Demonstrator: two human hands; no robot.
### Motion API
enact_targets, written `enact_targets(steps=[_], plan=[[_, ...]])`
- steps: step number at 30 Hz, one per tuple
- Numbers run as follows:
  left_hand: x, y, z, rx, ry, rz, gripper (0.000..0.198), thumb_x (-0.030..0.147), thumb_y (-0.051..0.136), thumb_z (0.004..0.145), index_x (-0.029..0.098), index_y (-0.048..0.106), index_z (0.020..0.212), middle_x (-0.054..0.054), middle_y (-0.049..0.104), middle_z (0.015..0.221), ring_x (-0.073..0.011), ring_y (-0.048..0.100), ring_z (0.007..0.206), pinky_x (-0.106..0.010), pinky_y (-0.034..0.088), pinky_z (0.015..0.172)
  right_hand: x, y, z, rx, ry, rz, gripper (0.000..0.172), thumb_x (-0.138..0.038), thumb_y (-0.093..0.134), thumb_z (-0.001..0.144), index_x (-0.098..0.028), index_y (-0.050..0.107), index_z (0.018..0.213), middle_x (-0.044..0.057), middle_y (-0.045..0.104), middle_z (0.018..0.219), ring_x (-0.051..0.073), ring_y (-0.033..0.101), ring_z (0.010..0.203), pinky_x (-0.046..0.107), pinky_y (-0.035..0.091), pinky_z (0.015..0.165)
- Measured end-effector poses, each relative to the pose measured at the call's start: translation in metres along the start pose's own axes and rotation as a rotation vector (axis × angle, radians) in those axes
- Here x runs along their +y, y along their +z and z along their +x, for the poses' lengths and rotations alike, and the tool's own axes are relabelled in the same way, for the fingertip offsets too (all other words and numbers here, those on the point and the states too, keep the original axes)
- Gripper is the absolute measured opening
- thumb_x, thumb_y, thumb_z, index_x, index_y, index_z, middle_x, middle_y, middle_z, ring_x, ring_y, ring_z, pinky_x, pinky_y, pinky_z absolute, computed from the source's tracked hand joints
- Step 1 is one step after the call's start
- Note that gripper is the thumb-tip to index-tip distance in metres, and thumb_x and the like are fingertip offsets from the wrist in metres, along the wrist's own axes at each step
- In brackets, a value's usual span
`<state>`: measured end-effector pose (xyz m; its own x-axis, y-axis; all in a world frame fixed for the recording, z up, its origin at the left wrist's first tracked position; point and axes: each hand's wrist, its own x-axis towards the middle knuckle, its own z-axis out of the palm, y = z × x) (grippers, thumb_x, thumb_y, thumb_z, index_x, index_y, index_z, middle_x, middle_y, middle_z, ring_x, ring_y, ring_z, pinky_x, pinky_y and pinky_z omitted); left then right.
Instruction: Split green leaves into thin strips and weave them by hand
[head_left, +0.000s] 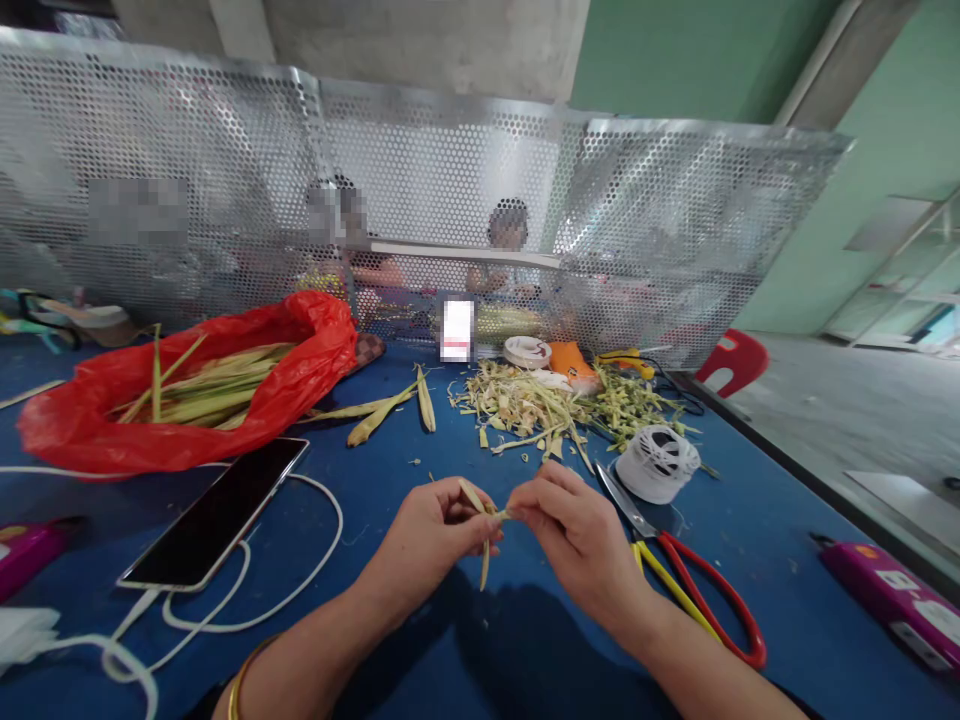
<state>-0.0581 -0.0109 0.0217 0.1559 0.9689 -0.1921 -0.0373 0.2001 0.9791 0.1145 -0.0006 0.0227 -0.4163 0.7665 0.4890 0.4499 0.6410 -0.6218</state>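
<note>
A gold bangle [238, 685] circles the wrist of a worker at a blue desk [780, 620], where the left hand [439, 525] pinches a pale, dry leaf strip [484, 570] between thumb and fingers. The right hand [577, 530], its fingertips pressed together, grips the strip's thin end, holding the piece between the two hands just above the desk. Scissors [667, 548] with red and yellow handles (partly hidden by the right forearm) lie at the right, blades pointing away, while a purple case [892, 600] rests near the desk's right edge. At the left, a white cable [339, 520] loops beside a dark-screened phone [217, 515]. Farther out, a white spool [660, 465] stands just beside the scissor blades, and an open red plastic bag [127, 450] holds long yellow-green leaves [225, 390]. A few loose leaves [382, 415] lie between the bag and a heap of scraps [517, 400], with a white roll [526, 352] and an orange item [574, 362] behind the heap. A small bright screen [457, 328], its content blurred, stands before a perforated metal partition [450, 150]; people show indistinctly through its holes, and a green wall [675, 60] rises beyond.
</note>
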Motion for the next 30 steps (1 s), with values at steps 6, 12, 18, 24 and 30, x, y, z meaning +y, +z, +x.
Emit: enact_targets(steps=[6,12,18,24,30], plan=[[-0.001,0.004,-0.005,-0.114,0.073,0.153,0.008,0.017,0.064,0.067,0.016,0.057,0.069,0.002,0.064,0.062,-0.0138,0.061,0.062,-0.025,0.047,0.063,0.002,0.0,0.003,-0.031,0.046,0.112,0.017,-0.015,0.049,0.087,-0.02,0.062,0.076,0.0,0.052,0.073,0.011,0.051,0.065,0.022,0.039,0.06],[0.0,0.006,-0.01,-0.168,0.066,0.125,0.023,0.015,0.069,0.067,0.02,0.049,0.079,0.005,0.064,0.066,-0.0126,0.062,0.062,-0.022,0.046,0.059,0.012,0.001,0.012,-0.116,0.358,0.402,0.008,-0.019,0.061,0.076,-0.016,0.062,0.068,-0.003,0.054,0.062,0.01,0.047,0.059,0.022,0.036,0.057],[0.006,0.005,-0.008,-0.083,0.109,0.064,0.02,0.025,0.069,0.069,0.014,0.065,0.085,-0.002,0.07,0.072,-0.0145,0.064,0.067,-0.025,0.049,0.068,0.015,0.01,0.012,-0.168,0.497,0.513,0.014,-0.021,0.059,0.076,-0.015,0.057,0.064,-0.005,0.048,0.055,0.008,0.039,0.053,0.021,0.03,0.05],[0.003,-0.002,-0.002,0.22,0.213,0.12,0.015,0.027,0.067,0.069,0.014,0.068,0.077,-0.002,0.069,0.064,-0.0154,0.062,0.063,-0.024,0.049,0.064,0.008,0.016,0.0,-0.058,0.102,0.026,0.019,-0.018,0.045,0.089,-0.018,0.06,0.077,0.0,0.05,0.071,0.011,0.049,0.064,0.021,0.036,0.059],[-0.003,-0.003,0.001,0.205,0.127,0.101,0.016,0.027,0.069,0.067,0.015,0.065,0.077,0.0,0.068,0.064,-0.0152,0.062,0.063,-0.026,0.05,0.064,0.002,0.012,-0.005,-0.074,-0.193,-0.45,0.029,-0.013,0.036,0.089,-0.022,0.062,0.082,0.002,0.05,0.071,0.012,0.045,0.054,0.022,0.028,0.05]])
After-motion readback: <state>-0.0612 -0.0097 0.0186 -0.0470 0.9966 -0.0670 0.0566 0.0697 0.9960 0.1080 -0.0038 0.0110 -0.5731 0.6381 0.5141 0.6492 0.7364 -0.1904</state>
